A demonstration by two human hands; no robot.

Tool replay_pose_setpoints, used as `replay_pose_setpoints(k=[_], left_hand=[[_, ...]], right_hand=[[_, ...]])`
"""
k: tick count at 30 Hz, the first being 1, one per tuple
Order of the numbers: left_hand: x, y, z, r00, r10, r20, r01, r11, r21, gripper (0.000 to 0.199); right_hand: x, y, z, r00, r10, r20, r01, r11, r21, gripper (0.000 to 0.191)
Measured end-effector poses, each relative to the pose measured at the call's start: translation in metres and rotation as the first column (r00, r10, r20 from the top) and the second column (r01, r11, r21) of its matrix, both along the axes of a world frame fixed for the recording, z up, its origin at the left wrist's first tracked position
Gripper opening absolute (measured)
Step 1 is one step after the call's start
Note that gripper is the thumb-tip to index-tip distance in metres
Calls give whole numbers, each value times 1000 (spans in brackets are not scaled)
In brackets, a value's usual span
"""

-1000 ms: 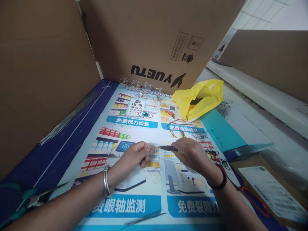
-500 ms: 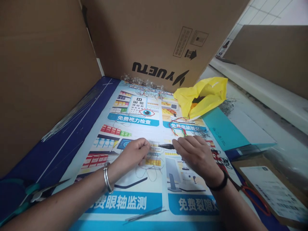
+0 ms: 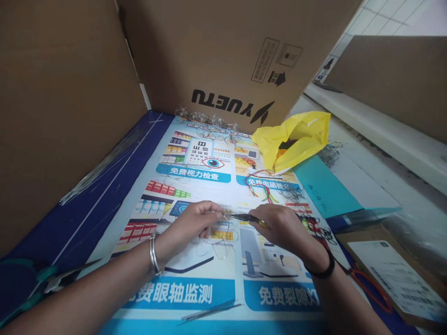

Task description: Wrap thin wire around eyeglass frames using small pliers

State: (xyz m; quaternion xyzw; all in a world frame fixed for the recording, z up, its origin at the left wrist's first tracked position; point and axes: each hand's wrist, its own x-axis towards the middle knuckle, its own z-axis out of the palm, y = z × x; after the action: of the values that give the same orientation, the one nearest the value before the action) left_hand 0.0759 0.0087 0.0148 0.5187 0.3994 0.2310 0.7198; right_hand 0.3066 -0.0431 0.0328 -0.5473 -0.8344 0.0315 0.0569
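Note:
Over the middle of a printed poster [image 3: 195, 188], my left hand [image 3: 200, 221] pinches a thin looped wire [image 3: 218, 250], its fine loops hanging below the fingers. My right hand [image 3: 284, 228] is wrapped round a pair of needle-nose pliers [image 3: 244, 217] with dark jaws and a bit of yellow on the handle. The plier tips point left and reach the wire at my left fingertips. Whether the jaws grip it I cannot tell. Just beyond my right hand lie red, green and yellow cords [image 3: 267, 193].
Tangled wire pieces [image 3: 209, 123] lie along the cardboard box [image 3: 216, 56]. A yellow bag [image 3: 307, 139] stands back right. Green-handled scissors [image 3: 45, 284] are at left, straight wires [image 3: 209, 312] in front. Orange-handled scissors [image 3: 375, 293] and black and red loops [image 3: 319, 228] lie right.
My right hand has turned and dropped slightly, bringing the pliers' tips closer to my left fingertips. The wire loops below my left hand have shifted.

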Motion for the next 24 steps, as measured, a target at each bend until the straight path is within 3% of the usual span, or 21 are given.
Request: replay_pose_setpoints(k=[16, 24], left_hand=[[3, -5, 2, 997, 43, -61, -45, 998, -43, 21], [4, -3, -4, 990, 20, -143, -17, 1000, 27, 17]], right_hand=[[-5, 0, 1, 999, 23, -44, -26, 998, -54, 16], [-3, 0, -2, 999, 29, -25, -30, 999, -18, 18]])
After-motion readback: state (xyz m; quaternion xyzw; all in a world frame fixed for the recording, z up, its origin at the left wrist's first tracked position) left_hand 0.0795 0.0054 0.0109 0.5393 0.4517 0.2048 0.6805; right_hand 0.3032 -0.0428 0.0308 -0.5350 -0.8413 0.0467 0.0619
